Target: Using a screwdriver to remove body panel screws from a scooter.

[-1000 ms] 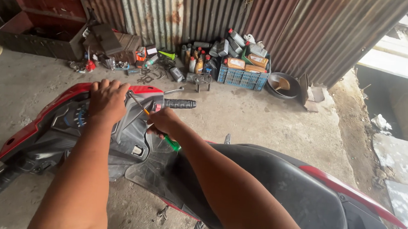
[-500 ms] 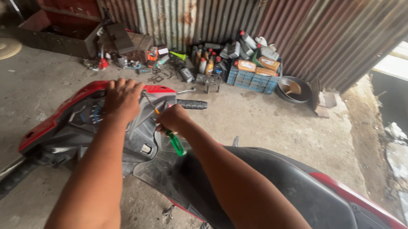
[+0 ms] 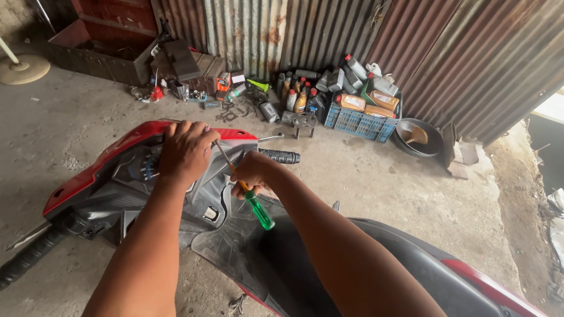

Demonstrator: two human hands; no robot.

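Note:
A red and grey scooter (image 3: 125, 186) stands below me, its handlebar cover and dashboard facing up. My left hand (image 3: 185, 149) lies palm down on top of the handlebar cover, fingers curled over its far edge. My right hand (image 3: 252, 173) grips a screwdriver (image 3: 247, 193) with a green and orange handle; the metal shaft points up-left toward the cover, just beside my left hand. The right handlebar grip (image 3: 280, 156) sticks out behind my right hand. The black seat (image 3: 388, 254) runs under my right forearm.
Against the corrugated metal wall sit a blue crate (image 3: 360, 122), several oil bottles (image 3: 297, 96), a dark bowl (image 3: 416, 137) and scattered tools (image 3: 229, 111). A red cabinet (image 3: 105, 24) stands at the back left, a fan base (image 3: 19, 67) at far left. The floor is bare concrete.
The view has shifted, so the scooter sits lower and more to the right. Both hands stay on the handlebar cover; the right hand with the screwdriver has turned slightly.

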